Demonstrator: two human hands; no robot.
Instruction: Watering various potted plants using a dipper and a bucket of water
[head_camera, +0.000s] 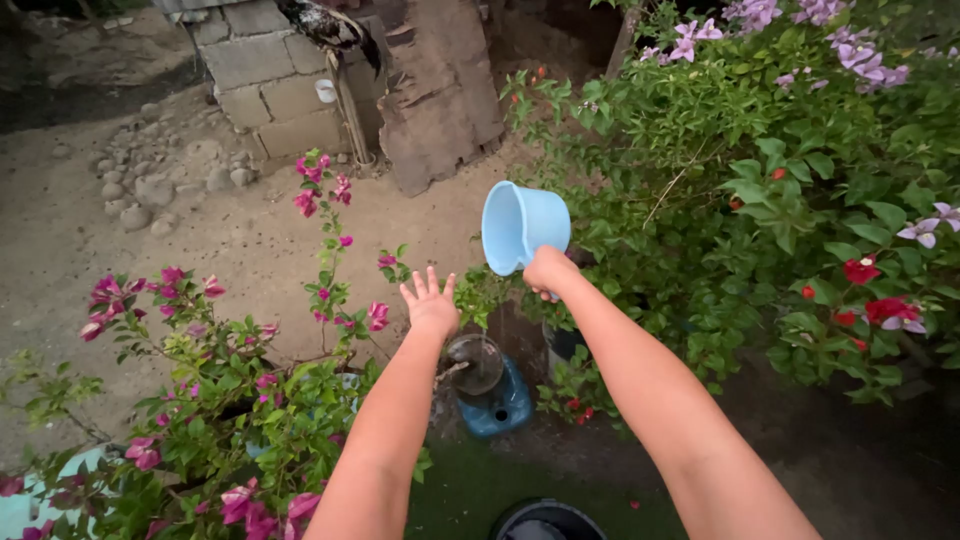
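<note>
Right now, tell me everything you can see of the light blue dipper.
The light blue dipper looks like smooth plastic, a round, straight-walled cup. It is tipped on its side, mouth facing left, raised in front of the green bush. The right hand grips it from below, hiding the handle. The inside looks empty.

We hold a light blue dipper (522, 226) in our right hand (550, 270), tipped on its side above a blue pot (497, 398). Our left hand (431, 304) is spread open, empty, just beside pink flowers (330, 190). A green bush (760, 200) stands to the right.
</note>
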